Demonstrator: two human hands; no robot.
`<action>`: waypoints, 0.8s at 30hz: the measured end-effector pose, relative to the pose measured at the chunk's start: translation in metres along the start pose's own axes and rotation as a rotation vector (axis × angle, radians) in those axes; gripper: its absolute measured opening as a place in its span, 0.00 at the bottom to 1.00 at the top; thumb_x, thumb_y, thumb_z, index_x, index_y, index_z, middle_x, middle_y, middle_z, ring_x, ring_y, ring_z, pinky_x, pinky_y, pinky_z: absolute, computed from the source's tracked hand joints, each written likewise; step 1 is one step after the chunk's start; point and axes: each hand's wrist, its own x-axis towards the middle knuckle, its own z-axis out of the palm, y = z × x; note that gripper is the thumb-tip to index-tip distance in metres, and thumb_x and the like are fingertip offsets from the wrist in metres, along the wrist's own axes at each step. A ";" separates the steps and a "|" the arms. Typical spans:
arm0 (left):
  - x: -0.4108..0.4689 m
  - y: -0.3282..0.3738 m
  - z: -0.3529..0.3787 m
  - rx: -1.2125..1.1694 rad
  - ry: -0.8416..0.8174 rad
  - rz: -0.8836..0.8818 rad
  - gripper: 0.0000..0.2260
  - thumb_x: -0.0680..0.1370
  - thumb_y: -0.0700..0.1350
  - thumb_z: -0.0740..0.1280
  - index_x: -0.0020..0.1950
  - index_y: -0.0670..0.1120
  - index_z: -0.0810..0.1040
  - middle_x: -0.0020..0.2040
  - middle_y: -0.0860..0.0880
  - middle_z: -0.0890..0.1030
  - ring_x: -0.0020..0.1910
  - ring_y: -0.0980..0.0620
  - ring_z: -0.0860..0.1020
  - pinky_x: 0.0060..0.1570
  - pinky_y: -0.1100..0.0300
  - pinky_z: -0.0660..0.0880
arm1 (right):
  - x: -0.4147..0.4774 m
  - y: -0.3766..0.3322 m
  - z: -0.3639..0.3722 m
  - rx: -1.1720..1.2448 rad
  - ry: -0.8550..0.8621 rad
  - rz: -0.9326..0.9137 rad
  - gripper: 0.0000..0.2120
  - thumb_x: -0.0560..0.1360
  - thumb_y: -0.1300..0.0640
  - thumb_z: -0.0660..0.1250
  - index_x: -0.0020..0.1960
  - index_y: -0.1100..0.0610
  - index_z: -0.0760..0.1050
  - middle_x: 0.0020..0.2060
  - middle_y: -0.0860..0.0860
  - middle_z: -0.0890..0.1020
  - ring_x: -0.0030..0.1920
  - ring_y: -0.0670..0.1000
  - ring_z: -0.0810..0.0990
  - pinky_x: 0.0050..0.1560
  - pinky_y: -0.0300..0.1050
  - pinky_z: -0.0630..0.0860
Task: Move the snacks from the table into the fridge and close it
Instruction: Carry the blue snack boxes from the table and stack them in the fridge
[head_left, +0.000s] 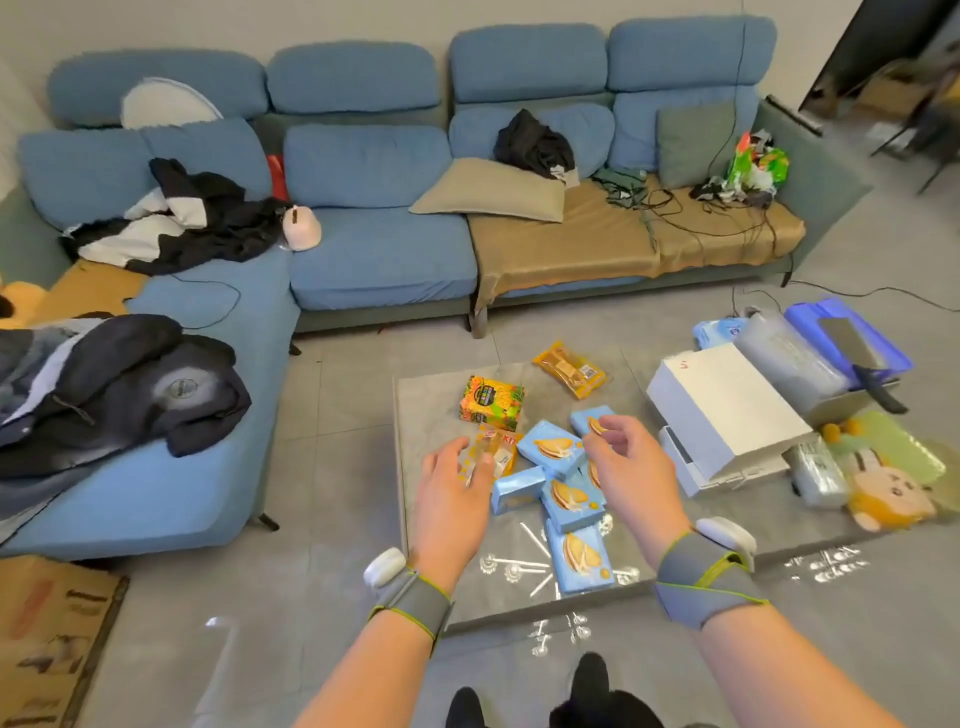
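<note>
grey table by a blue sofa; left hand flat on an orange pack, right hand half-curled, empty.

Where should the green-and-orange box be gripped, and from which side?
Grip the green-and-orange box across its left and right faces, coming down from above. It looks like a stiff block sitting flat, with bare table on both those sides, while a packet crowds its near face. The left hand is probably the nearer one.
</note>
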 end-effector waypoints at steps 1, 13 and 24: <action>0.008 0.001 0.010 0.008 -0.014 -0.011 0.19 0.82 0.54 0.66 0.73 0.51 0.74 0.67 0.48 0.74 0.65 0.49 0.77 0.67 0.51 0.73 | 0.013 0.006 -0.005 0.006 0.013 0.021 0.16 0.79 0.53 0.69 0.66 0.54 0.78 0.60 0.53 0.81 0.61 0.53 0.79 0.63 0.52 0.75; 0.093 0.006 0.132 0.114 -0.111 -0.329 0.18 0.82 0.55 0.66 0.70 0.51 0.75 0.65 0.46 0.76 0.59 0.48 0.78 0.63 0.54 0.73 | 0.178 0.080 -0.052 -0.070 -0.148 0.220 0.17 0.79 0.50 0.69 0.66 0.53 0.77 0.59 0.53 0.81 0.57 0.55 0.80 0.60 0.51 0.76; 0.103 -0.057 0.201 -0.110 -0.159 -0.780 0.18 0.80 0.62 0.63 0.63 0.51 0.75 0.59 0.49 0.80 0.55 0.48 0.80 0.57 0.48 0.78 | 0.250 0.171 -0.039 -0.182 -0.295 0.428 0.14 0.78 0.52 0.68 0.62 0.53 0.77 0.47 0.48 0.81 0.53 0.56 0.81 0.55 0.49 0.75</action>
